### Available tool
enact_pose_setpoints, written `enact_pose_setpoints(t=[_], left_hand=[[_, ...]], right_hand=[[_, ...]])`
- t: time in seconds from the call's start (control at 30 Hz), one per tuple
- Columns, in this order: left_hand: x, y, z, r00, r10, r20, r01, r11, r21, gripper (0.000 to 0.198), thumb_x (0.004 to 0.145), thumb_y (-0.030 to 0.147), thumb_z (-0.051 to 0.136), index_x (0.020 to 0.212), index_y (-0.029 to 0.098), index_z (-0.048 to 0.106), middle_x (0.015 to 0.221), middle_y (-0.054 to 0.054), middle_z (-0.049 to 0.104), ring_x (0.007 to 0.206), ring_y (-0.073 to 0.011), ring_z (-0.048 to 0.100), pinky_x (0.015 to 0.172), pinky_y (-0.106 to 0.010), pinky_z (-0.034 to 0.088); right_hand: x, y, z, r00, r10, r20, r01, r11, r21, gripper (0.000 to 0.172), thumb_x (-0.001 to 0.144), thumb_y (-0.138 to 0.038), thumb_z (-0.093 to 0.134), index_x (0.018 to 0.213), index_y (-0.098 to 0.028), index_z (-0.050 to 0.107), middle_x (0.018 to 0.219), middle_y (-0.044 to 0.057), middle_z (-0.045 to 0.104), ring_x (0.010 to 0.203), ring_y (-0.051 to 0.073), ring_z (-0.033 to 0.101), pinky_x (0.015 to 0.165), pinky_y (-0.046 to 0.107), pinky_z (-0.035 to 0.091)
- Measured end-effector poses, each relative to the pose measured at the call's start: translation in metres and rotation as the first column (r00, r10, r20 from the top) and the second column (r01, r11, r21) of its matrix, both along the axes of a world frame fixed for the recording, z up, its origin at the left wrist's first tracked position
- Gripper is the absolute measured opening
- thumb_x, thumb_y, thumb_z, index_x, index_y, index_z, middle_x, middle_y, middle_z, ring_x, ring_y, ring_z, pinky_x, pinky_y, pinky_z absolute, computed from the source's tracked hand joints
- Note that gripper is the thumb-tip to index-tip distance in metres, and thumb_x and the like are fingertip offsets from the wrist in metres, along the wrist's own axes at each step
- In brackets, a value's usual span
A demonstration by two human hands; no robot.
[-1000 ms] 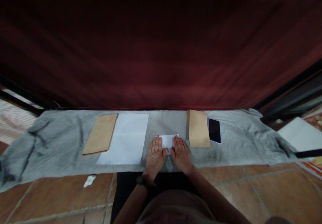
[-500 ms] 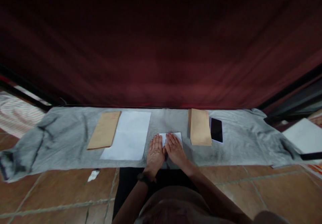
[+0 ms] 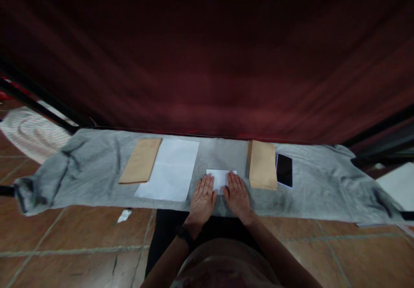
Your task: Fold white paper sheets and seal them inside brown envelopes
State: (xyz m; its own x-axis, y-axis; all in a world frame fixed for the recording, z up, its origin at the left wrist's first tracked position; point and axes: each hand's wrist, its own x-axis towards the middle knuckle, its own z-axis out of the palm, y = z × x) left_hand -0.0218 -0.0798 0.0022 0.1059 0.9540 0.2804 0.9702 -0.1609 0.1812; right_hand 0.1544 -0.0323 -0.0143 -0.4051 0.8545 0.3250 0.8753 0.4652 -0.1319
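A small folded white paper (image 3: 220,180) lies on the grey cloth in front of me, its middle showing between my hands. My left hand (image 3: 203,196) rests flat over its left edge, fingers stretched forward. Over the right edge lies my right hand (image 3: 237,194), also flat with fingers extended. Both palms press downward and neither grips anything. Left of my left hand, a larger white sheet (image 3: 171,169) with a faint crease lies flat. A brown paper envelope (image 3: 140,161) sits at that sheet's left side.
A stack of brown envelopes (image 3: 263,165) lies right of my hands, with a phone (image 3: 284,170) beside it. The grey cloth (image 3: 320,184) covers the long narrow surface. A dark red curtain (image 3: 207,85) hangs behind. A white scrap (image 3: 124,215) is on the tiled floor.
My hands have moved apart, the right one to the right, uncovering more of the small folded paper's middle. The whole view has shifted and tilted slightly.
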Motion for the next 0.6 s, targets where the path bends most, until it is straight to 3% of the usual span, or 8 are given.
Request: enact_pose_setpoints(t=[0.1, 0.4, 0.6], left_hand=[[0.007, -0.002, 0.002, 0.997, -0.071, -0.013, 0.071, 0.997, -0.014, 0.056, 0.101, 0.029, 0.041, 0.154, 0.011, 0.034, 0.159, -0.013, 0.039, 0.150, -0.0236, 0.030, 0.121, -0.044, 0.034], [-0.004, -0.013, 0.001, 1.000, -0.015, -0.006, 0.015, 1.000, -0.023, 0.066, 0.100, 0.038, 0.044, 0.156, 0.007, 0.027, 0.158, -0.018, 0.039, 0.149, -0.0266, 0.033, 0.120, -0.046, 0.036], [-0.005, -0.016, 0.003, 1.000, -0.022, -0.010, 0.022, 0.999, -0.033, 0.065, 0.100, 0.036, 0.044, 0.155, 0.007, 0.029, 0.158, -0.018, 0.039, 0.150, -0.0266, 0.030, 0.122, -0.046, 0.032]], right_hand=[[-0.001, 0.000, 0.001, 1.000, 0.010, 0.004, -0.009, 1.000, -0.009, 0.059, 0.105, -0.036, 0.038, 0.155, -0.005, 0.033, 0.157, 0.018, 0.040, 0.147, 0.029, 0.036, 0.118, 0.047, 0.031], [0.009, -0.006, -0.003, 1.000, -0.016, -0.006, 0.017, 0.998, 0.060, 0.060, 0.106, -0.035, 0.036, 0.158, -0.006, 0.026, 0.156, 0.019, 0.041, 0.145, 0.029, 0.038, 0.117, 0.045, 0.034], [0.002, -0.010, 0.010, 1.000, 0.008, -0.010, -0.008, 1.000, 0.004, 0.057, 0.106, -0.030, 0.034, 0.157, -0.006, 0.027, 0.159, 0.017, 0.037, 0.149, 0.029, 0.032, 0.119, 0.048, 0.031]])
